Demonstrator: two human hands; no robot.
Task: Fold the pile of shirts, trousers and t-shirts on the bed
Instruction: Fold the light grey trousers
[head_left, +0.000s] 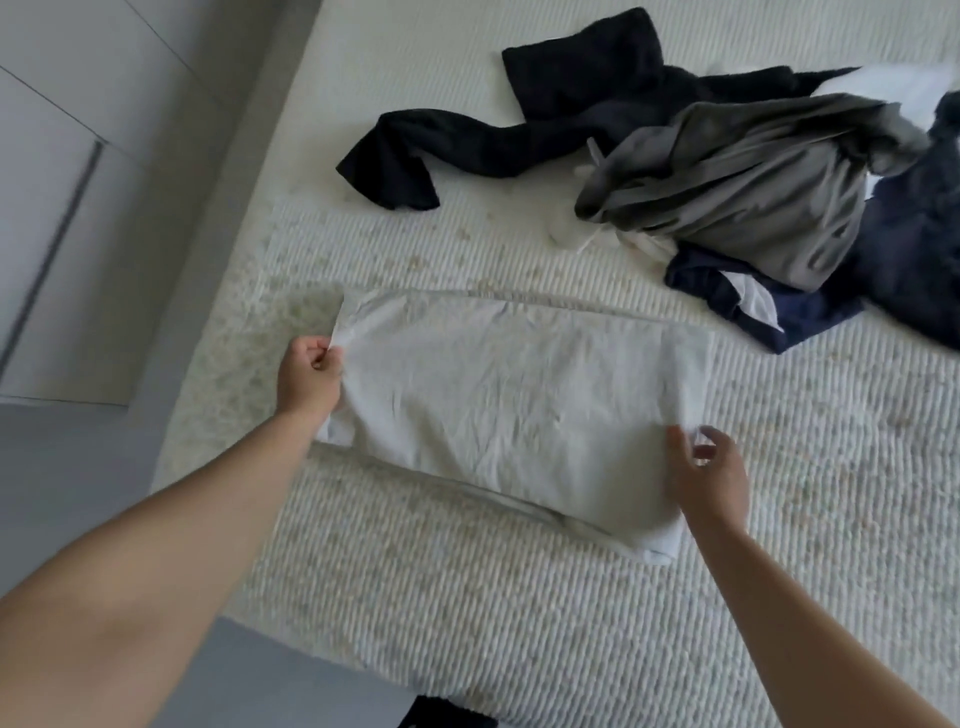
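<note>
Clothes are spread over the pale ribbed bed (519, 597), and the largest single piece is the white garment (498, 405), already folded into a long rectangle directly in front of the person. Its long axis runs side to side, tilted so the left end lies farther away and the right end nearer. Beyond it, toward the far right, the unfolded pile (779, 208) of grey, navy and white pieces waits, with a black garment (519, 119) sprawled to its left. The left hand (309, 374) pinches the garment's left edge between thumb and curled fingers; the right hand (709, 475) sits at the right edge, fingers part-curled on the cloth, though blur leaves its hold uncertain. With one hand at each short end, the next fold likely brings those ends together.
</note>
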